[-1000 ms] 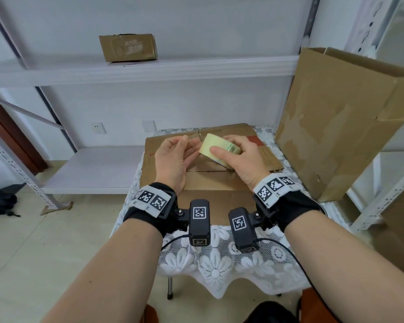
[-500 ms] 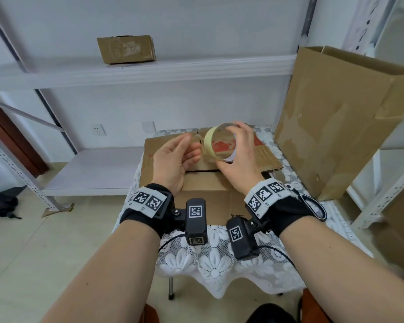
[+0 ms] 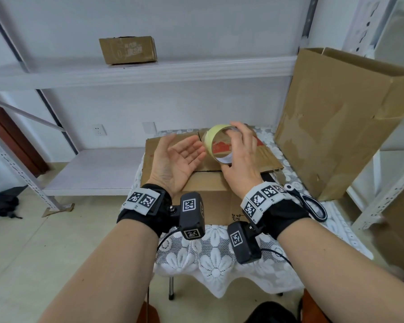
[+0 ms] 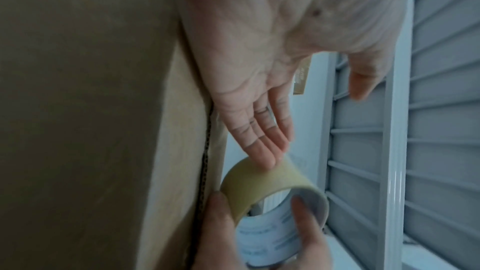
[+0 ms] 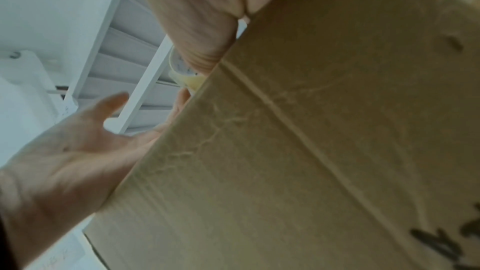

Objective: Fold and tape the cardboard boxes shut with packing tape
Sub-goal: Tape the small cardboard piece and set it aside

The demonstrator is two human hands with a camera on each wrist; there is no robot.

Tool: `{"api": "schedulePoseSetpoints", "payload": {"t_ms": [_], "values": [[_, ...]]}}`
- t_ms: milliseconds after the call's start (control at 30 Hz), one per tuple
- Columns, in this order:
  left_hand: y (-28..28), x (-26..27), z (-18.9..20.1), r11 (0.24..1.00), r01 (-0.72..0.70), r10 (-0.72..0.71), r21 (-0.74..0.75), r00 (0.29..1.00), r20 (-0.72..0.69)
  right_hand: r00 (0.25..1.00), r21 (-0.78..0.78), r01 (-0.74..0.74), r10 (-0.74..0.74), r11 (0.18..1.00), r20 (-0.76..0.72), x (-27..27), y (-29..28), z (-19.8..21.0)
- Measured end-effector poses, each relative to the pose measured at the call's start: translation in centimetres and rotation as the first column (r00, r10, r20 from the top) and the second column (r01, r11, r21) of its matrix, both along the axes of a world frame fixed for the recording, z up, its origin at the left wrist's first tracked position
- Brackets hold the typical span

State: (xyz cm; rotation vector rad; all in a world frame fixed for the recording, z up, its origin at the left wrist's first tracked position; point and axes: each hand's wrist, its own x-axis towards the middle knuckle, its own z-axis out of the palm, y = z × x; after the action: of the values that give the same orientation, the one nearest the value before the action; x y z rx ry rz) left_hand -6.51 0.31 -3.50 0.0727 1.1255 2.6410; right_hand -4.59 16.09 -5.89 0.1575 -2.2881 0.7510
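Observation:
A flattened cardboard box (image 3: 205,183) lies on the small table with its flaps spread toward the wall. My right hand (image 3: 239,157) grips a roll of yellowish packing tape (image 3: 213,136) above the box, thumb under it and fingers over its top rim. The roll (image 4: 270,184) stands on edge, its white core facing me. My left hand (image 3: 177,159) is open, palm up, straight fingers (image 4: 262,145) just reaching the roll's outer face. In the right wrist view the box (image 5: 311,151) fills the frame and only a sliver of the tape (image 5: 187,77) shows.
Black-handled scissors (image 3: 310,203) lie on the lace tablecloth (image 3: 210,259) right of my right wrist. A tall open cardboard box (image 3: 343,117) stands at the right. A small box (image 3: 128,50) sits on the white shelf (image 3: 149,71) above.
My right hand has turned the tape roll upright so its hollow core faces me. My left hand has opened and rolled palm up beside it.

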Motion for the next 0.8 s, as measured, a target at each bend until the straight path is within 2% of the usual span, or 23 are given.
{"api": "schedulePoseSetpoints", "payload": {"t_ms": [133,467,533,633,700,800], "values": [[0.6,-0.1,0.1,0.987,-0.028,0.031,-0.161,0.999,0.015,1.0,0.05,0.004,-0.004,0.999,0.006,0.2,-0.2,-0.1],[1.0,-0.6,-0.2,0.94,-0.018,0.024,-0.342,1.0,0.011,0.999,0.122,-0.034,0.03,0.992,0.038,0.6,-0.3,0.0],[1.0,-0.6,-0.3,0.944,-0.034,0.035,-0.328,0.999,-0.002,0.994,0.034,-0.108,0.108,0.994,0.024,0.7,-0.3,0.2],[0.9,-0.7,-0.7,0.959,-0.056,0.049,-0.278,0.998,-0.031,0.976,-0.256,-0.215,0.204,0.943,-0.07,0.9,-0.4,0.5],[0.9,-0.8,-0.8,0.959,-0.078,0.067,-0.273,0.997,-0.048,0.98,-0.437,-0.198,0.182,0.877,-0.079,0.8,-0.2,0.8],[1.0,-0.8,-0.8,0.957,-0.091,0.081,-0.274,0.996,-0.049,0.982,-0.627,-0.123,0.184,0.769,0.033,0.7,0.4,1.4]]}}
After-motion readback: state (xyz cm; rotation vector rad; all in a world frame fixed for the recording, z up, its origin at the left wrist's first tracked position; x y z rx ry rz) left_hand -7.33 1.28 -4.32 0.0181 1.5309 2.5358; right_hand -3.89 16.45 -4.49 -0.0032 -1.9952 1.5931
